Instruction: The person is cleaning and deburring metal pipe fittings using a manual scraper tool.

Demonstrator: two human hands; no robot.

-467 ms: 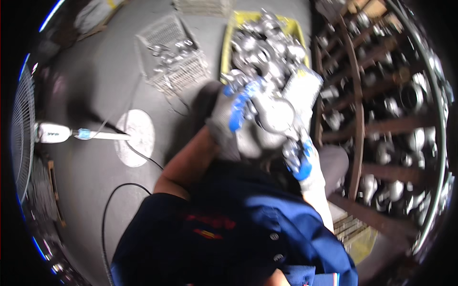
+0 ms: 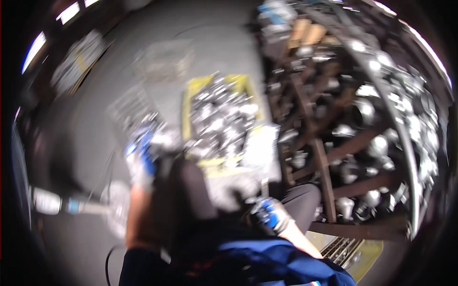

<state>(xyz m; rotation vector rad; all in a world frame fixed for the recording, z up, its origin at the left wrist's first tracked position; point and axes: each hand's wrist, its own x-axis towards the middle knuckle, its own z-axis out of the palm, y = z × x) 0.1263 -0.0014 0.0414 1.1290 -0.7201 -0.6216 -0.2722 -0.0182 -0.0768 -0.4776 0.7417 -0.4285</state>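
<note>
My left hand (image 2: 141, 155), in a grey glove with blue fingers, reaches out by the near side of a pale mesh crate (image 2: 121, 107). A rounded shiny metal part (image 2: 167, 138) is at its fingers, smeared by motion. Closed low in front of my body, my right hand (image 2: 273, 217) wears a matching glove. It grips a dark and silvery hand tool (image 2: 260, 212) with a thin shaft pointing away from me; its exact kind is unclear. Ahead of my knees stands a yellow bin (image 2: 187, 102) heaped with shiny metal parts (image 2: 222, 117).
A whitish box-shaped thing (image 2: 260, 145) sits at the bin's near right corner. Another pale crate (image 2: 167, 59) stands farther off. Brown rack bars (image 2: 324, 176) with many metal pieces fill the right side. A fan's pole (image 2: 90, 207) and round base (image 2: 117, 207) are at left.
My left hand has swung left with the metal part, away from the tool and toward the pale crate. My right hand has drawn lower, still holding the tool. The whole view has shifted.
</note>
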